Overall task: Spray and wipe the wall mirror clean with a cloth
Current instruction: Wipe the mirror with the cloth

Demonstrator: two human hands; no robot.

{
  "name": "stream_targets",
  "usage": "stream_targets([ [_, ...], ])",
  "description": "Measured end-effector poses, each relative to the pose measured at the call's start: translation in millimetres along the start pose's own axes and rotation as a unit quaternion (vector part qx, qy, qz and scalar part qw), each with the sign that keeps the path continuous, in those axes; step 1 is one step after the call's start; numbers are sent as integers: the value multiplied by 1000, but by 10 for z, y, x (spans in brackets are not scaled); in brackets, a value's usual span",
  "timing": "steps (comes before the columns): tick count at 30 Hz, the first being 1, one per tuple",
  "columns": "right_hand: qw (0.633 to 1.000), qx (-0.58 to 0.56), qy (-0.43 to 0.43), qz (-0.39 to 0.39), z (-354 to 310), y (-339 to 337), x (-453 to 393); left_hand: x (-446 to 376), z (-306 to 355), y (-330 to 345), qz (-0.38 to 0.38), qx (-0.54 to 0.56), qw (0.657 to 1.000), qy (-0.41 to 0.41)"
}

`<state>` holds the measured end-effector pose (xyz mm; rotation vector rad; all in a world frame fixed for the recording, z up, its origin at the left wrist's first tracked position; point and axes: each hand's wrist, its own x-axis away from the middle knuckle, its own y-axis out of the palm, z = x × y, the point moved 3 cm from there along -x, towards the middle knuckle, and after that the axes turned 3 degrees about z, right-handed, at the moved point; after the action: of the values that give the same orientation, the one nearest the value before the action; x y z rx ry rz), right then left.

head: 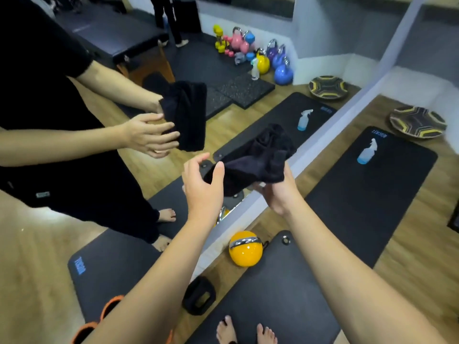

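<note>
The wall mirror [62, 244] fills the left of the view and reflects a person in black, along with my hands and the cloth. My right hand [277, 194] grips a bunched black cloth [263, 155] from below, just in front of the glass. My left hand [202, 188] hovers beside the cloth with fingers loosely spread, its thumb at the cloth's left edge. A clear spray bottle [367, 151] with bluish liquid stands upright on a black mat [372, 194] to the right, apart from both hands.
A yellow kettlebell [245, 248] sits on the wooden floor at the mirror's base, with a small black weight [198, 295] nearer me. My bare feet [246, 331] stand on another black mat. A striped balance disc [418, 122] lies far right.
</note>
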<state>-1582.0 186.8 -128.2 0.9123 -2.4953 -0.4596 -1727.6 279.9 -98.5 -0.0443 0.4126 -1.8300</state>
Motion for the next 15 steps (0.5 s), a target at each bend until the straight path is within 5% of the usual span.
stream_targets([
  [4,997,-40,58,20,-35,-111,238,-41,105,112,-164,26,983,-85],
  [7,992,-79,96,26,-78,-91,399,-7,203,288,-310,-37,949,-34],
  [15,985,-144,83,36,-486,-31,676,-151,346,556,-438,17,888,-141],
])
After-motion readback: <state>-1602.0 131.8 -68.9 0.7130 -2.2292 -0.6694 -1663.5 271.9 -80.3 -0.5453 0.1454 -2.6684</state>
